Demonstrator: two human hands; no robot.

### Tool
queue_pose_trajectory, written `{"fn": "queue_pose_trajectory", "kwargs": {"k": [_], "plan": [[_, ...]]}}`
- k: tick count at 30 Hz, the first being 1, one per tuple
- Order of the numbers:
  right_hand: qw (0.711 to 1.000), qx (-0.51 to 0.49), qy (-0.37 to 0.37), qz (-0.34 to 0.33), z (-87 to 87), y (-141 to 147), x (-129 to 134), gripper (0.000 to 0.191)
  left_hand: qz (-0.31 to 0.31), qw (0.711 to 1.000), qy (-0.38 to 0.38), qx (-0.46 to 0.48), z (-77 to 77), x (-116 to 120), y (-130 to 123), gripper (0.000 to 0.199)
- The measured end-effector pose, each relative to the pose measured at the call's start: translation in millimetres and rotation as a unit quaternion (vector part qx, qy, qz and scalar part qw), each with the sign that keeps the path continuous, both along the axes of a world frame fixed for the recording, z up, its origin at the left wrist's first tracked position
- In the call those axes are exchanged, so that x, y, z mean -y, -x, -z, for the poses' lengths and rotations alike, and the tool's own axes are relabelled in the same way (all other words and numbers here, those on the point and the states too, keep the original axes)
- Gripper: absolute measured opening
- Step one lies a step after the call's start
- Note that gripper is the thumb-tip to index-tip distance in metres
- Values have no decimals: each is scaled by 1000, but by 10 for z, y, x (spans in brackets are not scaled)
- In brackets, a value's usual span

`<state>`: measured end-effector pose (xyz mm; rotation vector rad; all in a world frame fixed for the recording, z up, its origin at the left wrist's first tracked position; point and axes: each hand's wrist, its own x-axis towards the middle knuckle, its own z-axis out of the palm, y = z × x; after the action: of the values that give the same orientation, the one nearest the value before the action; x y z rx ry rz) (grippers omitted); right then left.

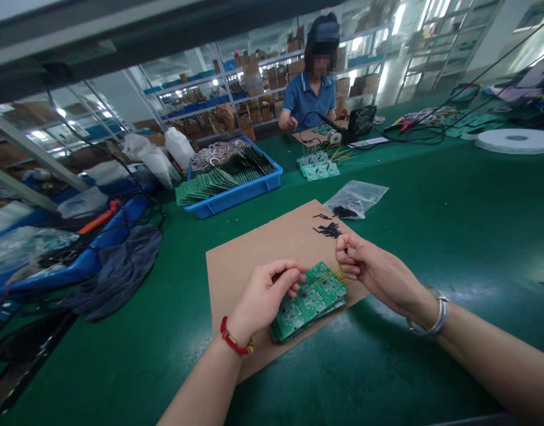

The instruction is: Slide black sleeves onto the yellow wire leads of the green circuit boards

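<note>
- Stack of green rectangular printed circuit boards (321, 297) lies flat near the close edge of a brown flat cardboard sheet (249, 254); the sheet presumably spares boards and bench from rubbing.
- Stack's long axis runs from lower left to upper right, slanting away from the wearer. Component face up on the top board; lower boards sit slightly out of line with it.
- Thin yellow flexible wires (340, 276) stick out past the far right end, so that end faces the right hand.
- Left hand (278, 284) over the stack's left part, thumb and fingertips drawn together. Fine yellowish strand shows just above the tips; cannot tell if it is gripped. Low position likely suits close work.
- Right hand (358, 260) raised beyond the stack's right end, fingers curled round a small black piece (346, 251), probably one of the tubes.
- Loose pile of short black thin tubes (329, 230) at the sheet's far right corner, probably put there for the right hand's reach.
- Clear plastic bag (363, 195) just beside, black bits inside.
- Farther left: blue rectangular plastic tray (236, 198), more boards leaning in rows, likely to save room.
- Across the green bench (414, 236): seated co-worker in blue shirt (307, 97).
</note>
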<state>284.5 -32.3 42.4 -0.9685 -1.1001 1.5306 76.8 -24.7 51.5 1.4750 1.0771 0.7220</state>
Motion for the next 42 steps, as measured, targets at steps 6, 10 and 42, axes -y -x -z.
{"fn": "queue_pose_trajectory", "kwargs": {"k": [6,10,42], "plan": [[998,-38,30,44,16,26,-30,11,-33,986,107,127,112,29,-97,22],[995,-77,51,42,47,36,-20,21,-21,995,69,73,113,75,-139,21],[999,-16,-8,-28,56,188,91,12,-30,999,-11,28,130,126,-195,23]]}}
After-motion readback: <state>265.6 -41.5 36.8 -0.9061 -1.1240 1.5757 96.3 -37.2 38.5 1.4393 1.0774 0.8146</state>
